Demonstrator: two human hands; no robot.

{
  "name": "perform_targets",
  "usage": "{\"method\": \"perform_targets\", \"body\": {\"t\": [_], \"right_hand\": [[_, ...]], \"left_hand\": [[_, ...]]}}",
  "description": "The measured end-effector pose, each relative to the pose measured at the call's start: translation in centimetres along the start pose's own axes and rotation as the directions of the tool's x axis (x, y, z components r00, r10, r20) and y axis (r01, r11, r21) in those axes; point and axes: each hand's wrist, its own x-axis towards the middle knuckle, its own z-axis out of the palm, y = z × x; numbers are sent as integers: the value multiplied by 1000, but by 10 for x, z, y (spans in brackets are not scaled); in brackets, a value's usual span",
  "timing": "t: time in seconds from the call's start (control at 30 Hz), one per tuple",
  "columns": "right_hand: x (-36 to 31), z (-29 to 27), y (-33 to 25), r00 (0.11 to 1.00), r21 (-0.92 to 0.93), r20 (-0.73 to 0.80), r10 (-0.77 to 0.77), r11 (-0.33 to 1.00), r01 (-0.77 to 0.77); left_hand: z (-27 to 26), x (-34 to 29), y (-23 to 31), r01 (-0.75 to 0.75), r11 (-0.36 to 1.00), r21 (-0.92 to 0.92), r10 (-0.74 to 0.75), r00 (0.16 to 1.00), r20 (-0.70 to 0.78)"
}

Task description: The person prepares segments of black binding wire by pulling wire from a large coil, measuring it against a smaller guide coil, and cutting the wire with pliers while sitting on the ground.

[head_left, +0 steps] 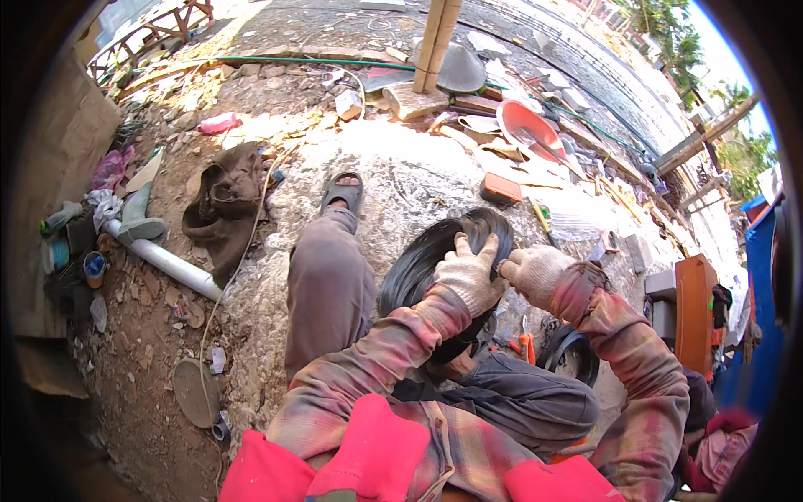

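A thick coil of thin dark wire (411, 266) stands tilted in front of my body, above my folded leg. My left hand (470, 274), in a pale knitted work glove, is closed on the coil's right side, with two fingers laid over the strands. Beside it, my gloved right hand (535, 273) is pinched together at the coil's right edge. Whatever lies between its fingertips is too small to make out. Below the right hand are a tool with orange handles (525, 345) and another dark ring-shaped coil (577, 351), partly hidden by my forearm.
An orange-and-black box (500, 189) sits on the pale ground ahead. Farther off are an orange basin (532, 130) and a wooden post (437, 46). Brown sacking (224, 201), a white pipe (176, 269) and a grey boot (140, 216) lie left. Grey blocks (661, 303) stand right.
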Motion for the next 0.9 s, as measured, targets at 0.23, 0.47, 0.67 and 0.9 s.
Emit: {"method": "perform_targets", "body": {"t": [0.23, 0.47, 0.67, 0.9], "right_hand": [[2, 11, -20, 975, -105, -199, 99, 987, -122], [11, 41, -9, 854, 362, -43, 518, 805, -470], [1, -25, -23, 965, 632, 31, 260, 743, -221], [5, -8, -13, 989, -37, -140, -51, 998, 46]], "left_hand": [[-12, -6, -1, 44, 997, -67, -36, 993, 111], [-5, -3, 2, 52, 994, -99, -41, 993, 110], [-10, -6, -2, 39, 989, -144, -25, 995, 96], [-16, -8, -3, 47, 991, -129, -29, 990, 135]]}}
